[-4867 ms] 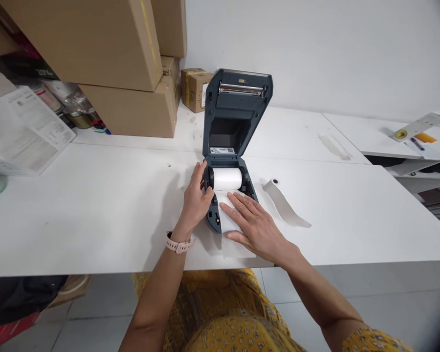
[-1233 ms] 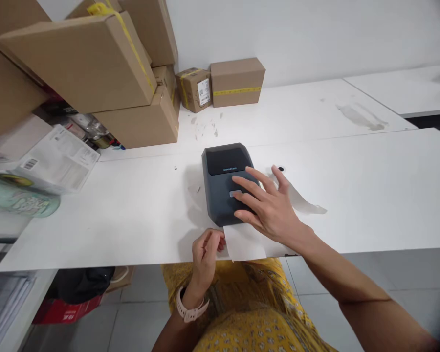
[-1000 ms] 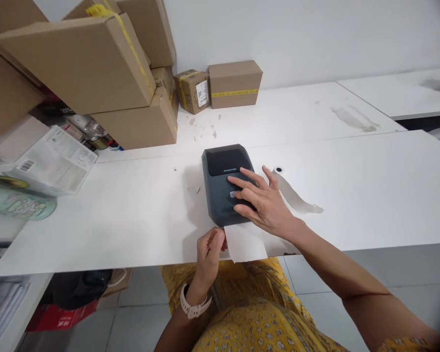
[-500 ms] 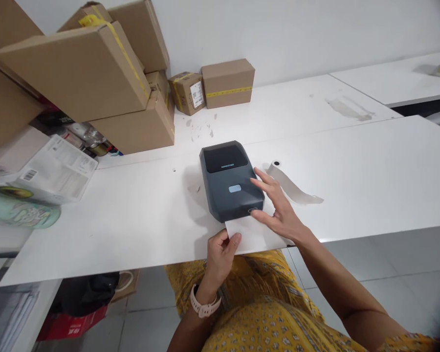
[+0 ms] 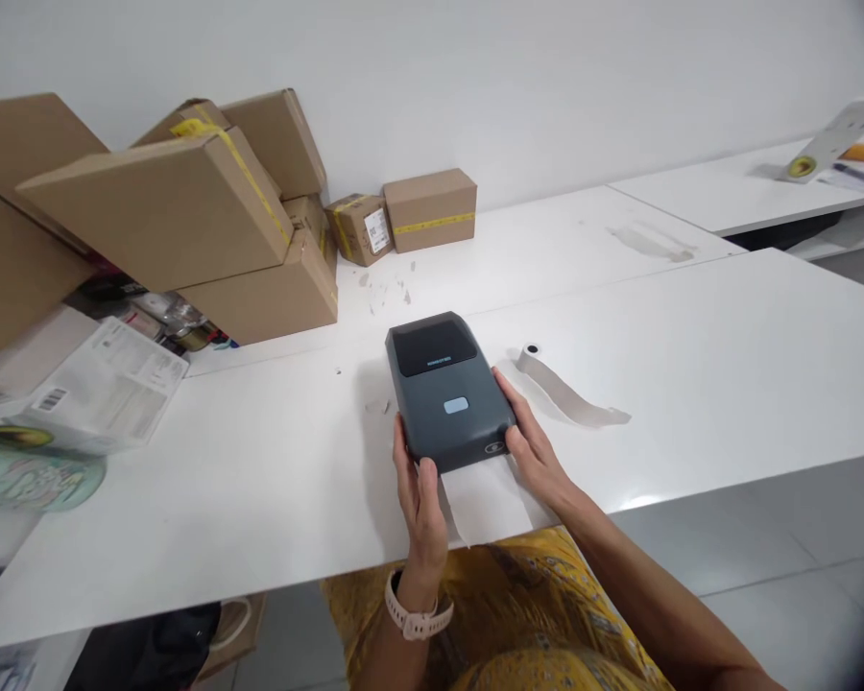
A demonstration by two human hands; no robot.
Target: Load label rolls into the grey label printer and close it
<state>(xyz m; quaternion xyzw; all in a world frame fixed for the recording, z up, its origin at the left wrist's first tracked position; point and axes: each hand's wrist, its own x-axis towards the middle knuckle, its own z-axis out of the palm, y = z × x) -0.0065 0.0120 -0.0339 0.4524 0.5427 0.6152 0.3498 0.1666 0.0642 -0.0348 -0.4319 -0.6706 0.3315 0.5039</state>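
A dark grey label printer (image 5: 446, 432) with a glossy black window and a pale blue button sits in front of me on the white table (image 5: 274, 480). My left hand (image 5: 419, 499) grips its near left side, thumb at the front edge. On the right side, my right hand (image 5: 537, 456) holds it with the thumb by the front corner and the fingers along the flank. A strip of white paper (image 5: 486, 499) sticks out from under the printer's front and reaches the table edge between my wrists. Part of each hand's fingers is hidden by the printer.
Right of the printer lies a small paper roll (image 5: 568, 389) with a loose tail. Cardboard boxes (image 5: 165, 211) are stacked at the back left, with a smaller box (image 5: 432, 211) by the wall. A white carton (image 5: 108, 384) and a green bottle (image 5: 39, 478) stand left.
My left hand has let go of the paper and taken hold of the printer's left side. My right hand has closed onto the right side. The view has tilted upward.
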